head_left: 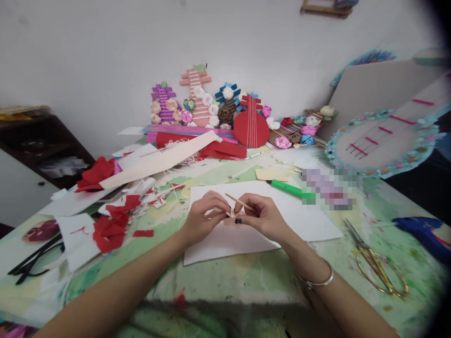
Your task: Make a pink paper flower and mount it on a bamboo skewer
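Note:
Above a sheet of white board (214, 249), both hands meet. The fingertips of my left hand (206, 216) pinch a small pale pink piece, perhaps paper (232, 214). My right hand (264, 215) is closed too, holding a thin wooden stick (235, 199) that slants up to the left between thumb and fingers. Its fingertips also meet the pale piece, whose shape is partly covered by the fingers. A green utility knife (289, 188) lies on the board's far edge, beside a cream paper strip (271, 175).
Gold-handled scissors (373, 263) and a blue glue gun (423, 232) lie at right. Red paper scraps (111, 230) and black glasses (38, 258) are at left. Behind stand flower-decorated paper instruments (199, 101), including a red lute shape (243, 127). A large instrument shape (384, 136) leans at right.

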Action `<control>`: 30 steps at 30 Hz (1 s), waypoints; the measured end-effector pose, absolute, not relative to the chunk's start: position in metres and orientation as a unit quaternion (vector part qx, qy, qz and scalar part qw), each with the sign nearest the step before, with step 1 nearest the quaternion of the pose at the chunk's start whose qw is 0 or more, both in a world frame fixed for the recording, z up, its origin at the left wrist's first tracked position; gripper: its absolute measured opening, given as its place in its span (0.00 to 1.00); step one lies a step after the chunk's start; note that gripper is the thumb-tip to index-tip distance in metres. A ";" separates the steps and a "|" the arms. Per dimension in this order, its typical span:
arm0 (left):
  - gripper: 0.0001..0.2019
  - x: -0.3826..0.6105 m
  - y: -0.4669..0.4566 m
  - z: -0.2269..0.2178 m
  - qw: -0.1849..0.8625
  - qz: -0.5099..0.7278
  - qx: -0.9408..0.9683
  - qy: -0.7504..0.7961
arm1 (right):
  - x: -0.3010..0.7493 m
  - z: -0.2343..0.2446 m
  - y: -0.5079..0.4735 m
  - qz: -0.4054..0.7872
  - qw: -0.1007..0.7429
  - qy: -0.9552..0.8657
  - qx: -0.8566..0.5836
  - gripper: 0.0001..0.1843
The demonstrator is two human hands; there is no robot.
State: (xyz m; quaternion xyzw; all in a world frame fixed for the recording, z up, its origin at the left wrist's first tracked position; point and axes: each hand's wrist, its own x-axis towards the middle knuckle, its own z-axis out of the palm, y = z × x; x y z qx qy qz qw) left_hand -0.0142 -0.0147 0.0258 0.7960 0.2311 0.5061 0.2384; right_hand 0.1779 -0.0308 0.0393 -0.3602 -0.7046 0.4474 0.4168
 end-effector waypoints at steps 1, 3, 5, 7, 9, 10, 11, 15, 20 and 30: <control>0.03 -0.015 -0.015 0.026 0.186 0.513 0.811 0.211 | 0.178 0.041 -0.032 0.431 0.420 -0.716 -0.354 0.06; 0.06 -0.015 -0.015 0.026 0.103 0.515 0.831 0.183 | 0.178 0.042 -0.032 0.396 0.428 -0.738 -0.338 0.03; 0.07 -0.016 -0.015 0.025 0.057 0.509 0.842 0.171 | 0.178 0.043 -0.033 0.372 0.432 -0.754 -0.327 0.02; 0.07 -0.016 -0.014 0.023 0.036 0.505 0.846 0.165 | 0.178 0.043 -0.033 0.355 0.427 -0.765 -0.325 0.04; 0.08 -0.015 -0.014 0.022 0.034 0.504 0.847 0.163 | 0.177 0.043 -0.033 0.338 0.420 -0.777 -0.326 0.05; 0.08 -0.015 -0.015 0.022 0.040 0.505 0.847 0.164 | 0.177 0.042 -0.033 0.329 0.417 -0.782 -0.327 0.05; 0.07 -0.014 -0.015 0.022 0.053 0.505 0.845 0.167 | 0.177 0.042 -0.032 0.322 0.413 -0.787 -0.326 0.05; 0.02 -0.014 -0.017 0.024 0.194 0.486 0.822 0.223 | 0.177 0.040 -0.031 0.333 0.415 -0.774 -0.343 0.03; 0.07 -0.015 -0.017 0.023 0.433 0.431 0.729 0.308 | 0.179 0.033 -0.027 0.403 0.410 -0.711 -0.406 0.07; 0.13 -0.010 -0.014 0.015 0.636 0.415 0.593 0.267 | 0.180 0.032 -0.023 0.493 0.428 -0.650 -0.389 0.11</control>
